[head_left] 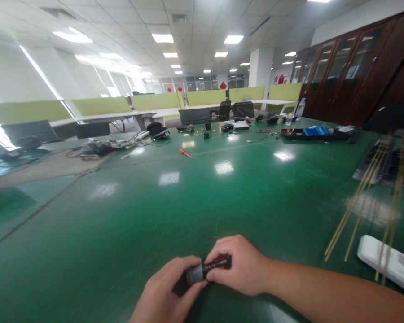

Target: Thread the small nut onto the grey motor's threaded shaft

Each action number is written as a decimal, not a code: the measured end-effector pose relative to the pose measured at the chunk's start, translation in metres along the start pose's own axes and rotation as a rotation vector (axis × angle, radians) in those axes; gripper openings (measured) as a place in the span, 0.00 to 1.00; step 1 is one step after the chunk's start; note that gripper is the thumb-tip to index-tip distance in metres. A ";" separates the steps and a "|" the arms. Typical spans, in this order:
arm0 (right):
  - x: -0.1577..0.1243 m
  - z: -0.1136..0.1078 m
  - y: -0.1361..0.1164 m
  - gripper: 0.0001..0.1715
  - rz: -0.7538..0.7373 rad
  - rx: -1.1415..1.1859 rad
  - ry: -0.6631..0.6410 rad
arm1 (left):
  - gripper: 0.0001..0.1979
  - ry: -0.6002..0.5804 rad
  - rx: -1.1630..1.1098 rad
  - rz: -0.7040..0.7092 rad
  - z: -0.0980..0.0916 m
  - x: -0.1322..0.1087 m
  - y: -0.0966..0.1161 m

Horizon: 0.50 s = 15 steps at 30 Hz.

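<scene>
Near the front edge of the view, my left hand (pixel 170 287) is closed round a small dark-grey metal cylinder with a shaft (pixel 194 274), its fingers and thumb on the wide body. A narrower stepped shaft with a shiny tip points right from the body. My right hand (pixel 239 265) pinches this narrower end between thumb and fingers, and the tip shows in the gap between them. Both hands are just over the green table top (pixel 138 215). The fingers hide part of the cylinder, so its exact kind cannot be made out.
Thin yellowish rods (pixel 360 202) and a white elongated case (pixel 387 260) lie on the right. An orange-handled screwdriver (pixel 185 153) lies farther back. Along the far side are a black tray with blue items (pixel 316 132), a bottle (pixel 300 108) and cables (pixel 143 136).
</scene>
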State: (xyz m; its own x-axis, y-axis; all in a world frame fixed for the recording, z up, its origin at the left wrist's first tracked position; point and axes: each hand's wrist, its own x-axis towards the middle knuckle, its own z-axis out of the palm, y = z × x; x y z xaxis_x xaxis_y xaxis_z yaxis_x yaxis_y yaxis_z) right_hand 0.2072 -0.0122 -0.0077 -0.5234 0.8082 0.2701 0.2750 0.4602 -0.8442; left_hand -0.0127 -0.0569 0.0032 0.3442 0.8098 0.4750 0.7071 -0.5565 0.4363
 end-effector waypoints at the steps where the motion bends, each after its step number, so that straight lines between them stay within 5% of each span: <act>1: 0.000 0.000 -0.001 0.09 0.003 0.003 -0.002 | 0.11 -0.002 -0.002 0.002 0.000 0.000 0.001; 15: 0.000 0.001 -0.001 0.08 0.010 0.024 0.010 | 0.12 -0.018 0.018 0.050 -0.004 0.000 0.001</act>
State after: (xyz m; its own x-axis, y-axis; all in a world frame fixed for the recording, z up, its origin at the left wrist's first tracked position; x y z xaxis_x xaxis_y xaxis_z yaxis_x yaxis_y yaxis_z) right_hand 0.2058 -0.0133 -0.0072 -0.5129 0.8162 0.2660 0.2609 0.4434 -0.8575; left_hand -0.0141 -0.0579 0.0069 0.3907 0.7842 0.4820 0.6995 -0.5933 0.3983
